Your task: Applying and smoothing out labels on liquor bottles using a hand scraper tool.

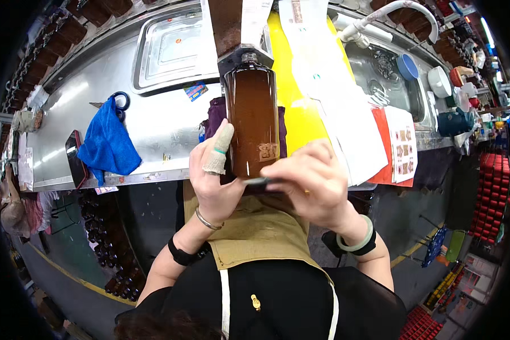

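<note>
From my remote seat, the biggest thing I see is the steel desk (170, 124), running across the upper part of the view. A yellow sheet (297, 122) lies on it, partly under white papers (354, 136), with the sink (405, 93) farther right. I have a tan apron (260, 235) below the near edge. The brown glass bottle (252, 113) is in the middle, at the desk's near edge, its base toward the apron and its neck pointing away, above a purple cloth (216, 110).

My left hand (209, 190) is closed in around the bottle's lower left side, index finger stretched along it and thumb at the base. My right hand (317, 181) is pinching a thin, greenish-grey piece at the base; it is too blurred for me to tell what it is.

Off to the left lies a crumpled blue cloth (110, 147), then a smaller dark phone (75, 158). Smallest of all, a beige finger cover (219, 150) sits on my left index finger.
</note>
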Action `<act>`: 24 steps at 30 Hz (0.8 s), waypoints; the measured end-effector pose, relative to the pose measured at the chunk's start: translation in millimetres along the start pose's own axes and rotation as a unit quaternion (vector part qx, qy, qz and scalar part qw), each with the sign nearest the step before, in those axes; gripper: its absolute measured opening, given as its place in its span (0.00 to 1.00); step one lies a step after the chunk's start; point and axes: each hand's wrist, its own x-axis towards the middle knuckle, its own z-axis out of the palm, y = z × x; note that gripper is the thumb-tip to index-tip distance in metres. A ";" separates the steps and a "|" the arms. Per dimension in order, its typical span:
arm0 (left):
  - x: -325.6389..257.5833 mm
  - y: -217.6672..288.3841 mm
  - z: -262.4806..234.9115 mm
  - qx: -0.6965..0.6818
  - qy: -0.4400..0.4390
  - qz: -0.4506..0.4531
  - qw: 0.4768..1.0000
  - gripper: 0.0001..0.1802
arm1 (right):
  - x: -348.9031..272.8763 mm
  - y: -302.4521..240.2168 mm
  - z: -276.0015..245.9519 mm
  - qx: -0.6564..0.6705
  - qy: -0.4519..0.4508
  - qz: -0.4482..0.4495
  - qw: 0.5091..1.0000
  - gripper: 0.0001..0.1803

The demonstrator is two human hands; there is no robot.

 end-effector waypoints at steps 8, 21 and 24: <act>16.5 5.6 -12.7 -0.015 -0.037 0.071 0.997 0.42 | 69.2 107.1 -33.8 -0.014 0.064 0.265 0.962 0.13; 20.5 -10.4 -20.0 -0.052 -0.078 0.088 0.992 0.39 | 206.1 285.6 66.4 -0.223 -0.201 0.382 0.874 0.37; 21.4 -12.5 -20.9 -0.058 -0.079 0.089 0.991 0.39 | 209.8 292.2 69.1 -0.214 -0.200 0.400 0.869 0.37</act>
